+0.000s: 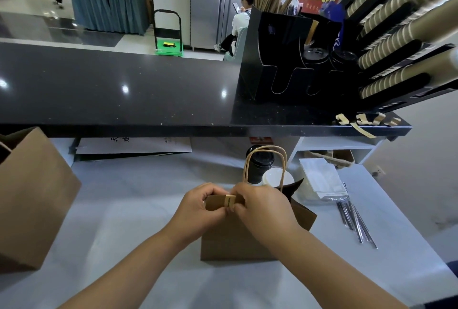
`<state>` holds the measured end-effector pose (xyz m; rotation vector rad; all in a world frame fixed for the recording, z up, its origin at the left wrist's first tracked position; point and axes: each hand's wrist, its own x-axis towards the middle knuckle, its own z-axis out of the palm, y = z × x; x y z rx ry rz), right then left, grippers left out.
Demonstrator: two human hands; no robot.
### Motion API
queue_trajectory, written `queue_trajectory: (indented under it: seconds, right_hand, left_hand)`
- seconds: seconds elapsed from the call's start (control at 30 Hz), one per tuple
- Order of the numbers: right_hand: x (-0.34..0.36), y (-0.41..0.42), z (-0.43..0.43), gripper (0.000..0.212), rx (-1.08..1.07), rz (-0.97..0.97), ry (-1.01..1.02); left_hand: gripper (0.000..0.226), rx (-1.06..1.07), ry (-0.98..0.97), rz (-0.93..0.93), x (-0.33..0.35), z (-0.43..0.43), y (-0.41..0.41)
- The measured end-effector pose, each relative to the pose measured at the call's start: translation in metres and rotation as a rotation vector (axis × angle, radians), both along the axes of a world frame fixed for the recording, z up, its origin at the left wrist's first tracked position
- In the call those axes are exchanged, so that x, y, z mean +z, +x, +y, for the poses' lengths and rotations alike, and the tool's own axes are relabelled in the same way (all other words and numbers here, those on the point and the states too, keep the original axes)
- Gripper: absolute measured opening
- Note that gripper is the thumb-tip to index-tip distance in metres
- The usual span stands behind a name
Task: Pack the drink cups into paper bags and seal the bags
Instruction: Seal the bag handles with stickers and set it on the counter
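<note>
Hands meet at the closed top of a brown paper bag (233, 241) standing on the white table (138, 209). The left hand (198, 205) and right hand (262, 205) each pinch its folded edge beside a tan sticker (230, 200) wrapped over it. Two lidded cups (260, 162) stand just behind.

Two forearms are being shown bare to the picture's lower edge, the left forearm (128, 264) ending in the left hand (198, 207), the right forearm (329, 259) in the right hand (262, 205). Dark blue cloth (454, 270) is being glimpsed at the right edge; whether it is being worn cannot be told.
</note>
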<state>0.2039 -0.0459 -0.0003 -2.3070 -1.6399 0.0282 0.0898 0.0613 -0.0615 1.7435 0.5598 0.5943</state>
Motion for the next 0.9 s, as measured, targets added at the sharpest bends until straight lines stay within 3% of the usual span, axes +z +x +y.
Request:
queue_trajectory:
  seconds: [0.47,0.63,0.9]
  right_hand:
    - [0.006,-0.0003,0.0079,0.013,-0.071,0.153,-0.063]
    - [0.0037,-0.0035,0.0065,0.011,-0.08,0.118,-0.089]
    - [0.0059,-0.0032,0.0099,0.013,-0.05,0.04,-0.133]
  left_hand:
    - [0.008,-0.081,0.078,0.036,-0.0016,0.01,-0.0027]
    - [0.009,-0.064,0.16,0.092,-0.0021,0.009,-0.0012]
    - [0.009,-0.057,0.071,0.14,-0.0005,0.0085,0.0017]
